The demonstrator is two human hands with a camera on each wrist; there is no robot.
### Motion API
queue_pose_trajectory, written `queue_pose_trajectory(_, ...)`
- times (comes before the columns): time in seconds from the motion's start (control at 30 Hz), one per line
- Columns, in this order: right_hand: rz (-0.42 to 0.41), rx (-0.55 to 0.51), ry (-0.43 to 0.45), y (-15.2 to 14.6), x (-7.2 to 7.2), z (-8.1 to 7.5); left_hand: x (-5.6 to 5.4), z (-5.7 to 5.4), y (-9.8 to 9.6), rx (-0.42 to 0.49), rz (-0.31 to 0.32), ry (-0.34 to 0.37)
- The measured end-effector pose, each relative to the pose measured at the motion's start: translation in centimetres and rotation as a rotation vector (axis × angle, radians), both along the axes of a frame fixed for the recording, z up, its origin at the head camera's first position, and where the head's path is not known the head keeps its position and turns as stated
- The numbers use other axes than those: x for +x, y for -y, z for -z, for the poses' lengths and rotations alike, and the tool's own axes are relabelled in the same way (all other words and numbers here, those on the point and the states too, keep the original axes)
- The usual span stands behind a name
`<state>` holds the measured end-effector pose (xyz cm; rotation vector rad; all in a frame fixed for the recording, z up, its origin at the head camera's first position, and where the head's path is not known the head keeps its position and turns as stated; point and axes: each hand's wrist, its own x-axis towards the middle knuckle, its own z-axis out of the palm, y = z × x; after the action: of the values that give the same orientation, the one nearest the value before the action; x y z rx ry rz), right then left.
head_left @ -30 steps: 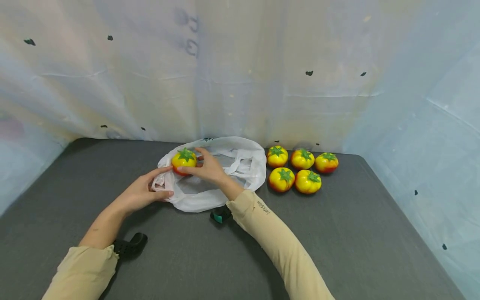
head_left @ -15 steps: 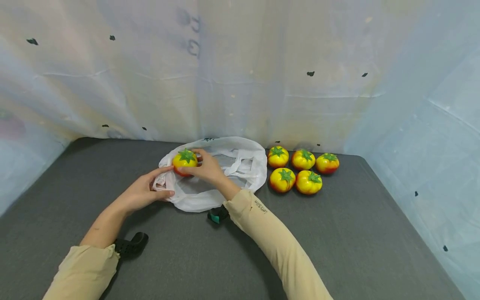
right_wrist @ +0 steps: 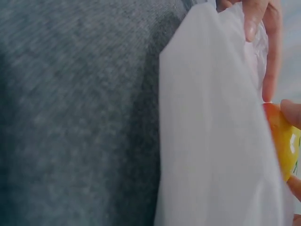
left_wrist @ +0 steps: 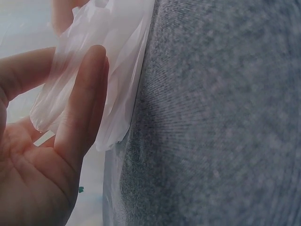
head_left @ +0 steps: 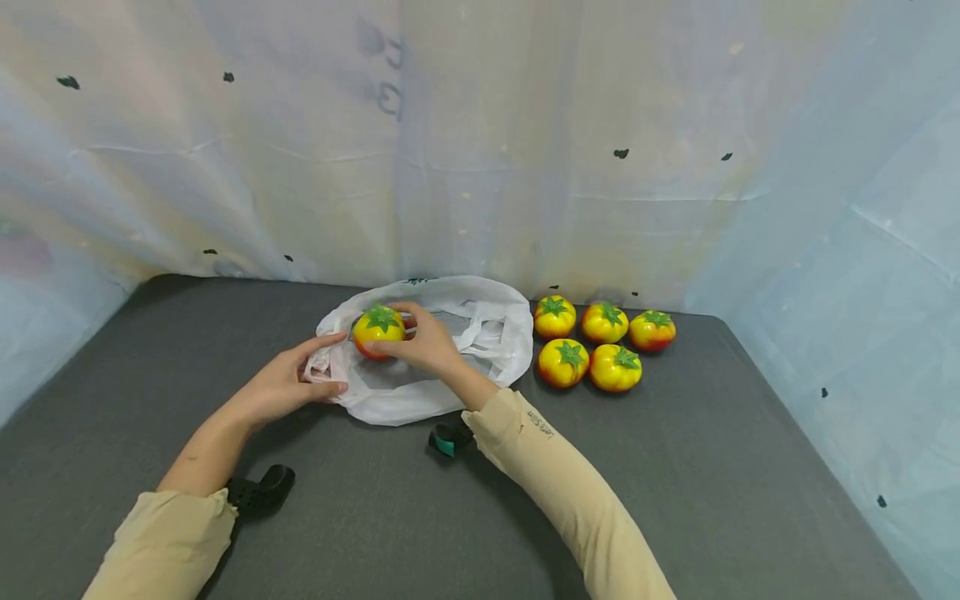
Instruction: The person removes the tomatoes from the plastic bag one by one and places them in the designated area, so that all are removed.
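A white plastic bag lies with its wide mouth facing up near the back of the dark table. At its left edge my left hand holds the plastic, thumb on the near side and fingers on the far side, as the left wrist view shows at the bag's gathered edge. My right hand grips a glossy yellow-and-red tomato with green leaves on top, over the left part of the bag's mouth. In the right wrist view, the bag's side hides the tomato's lower part.
Several similar tomatoes stand in two rows just right of the bag. Pale sheeting hangs behind the table and along its sides. A black wrist camera sticks out from the left forearm, low over the tabletop.
My right hand has shifted slightly to the right and nearer with the tomato. The left hand and the bag stay about where they were.
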<state>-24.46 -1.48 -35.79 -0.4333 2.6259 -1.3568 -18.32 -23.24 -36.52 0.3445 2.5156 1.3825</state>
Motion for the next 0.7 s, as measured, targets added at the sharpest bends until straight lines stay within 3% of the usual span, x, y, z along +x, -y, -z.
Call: queue_pose_trajectory(0.7,-0.026,-0.013,-0.002,-2.4,1.5,-0.9,-0.2,0.3,0.0,-0.016,-0.012,-0.008)
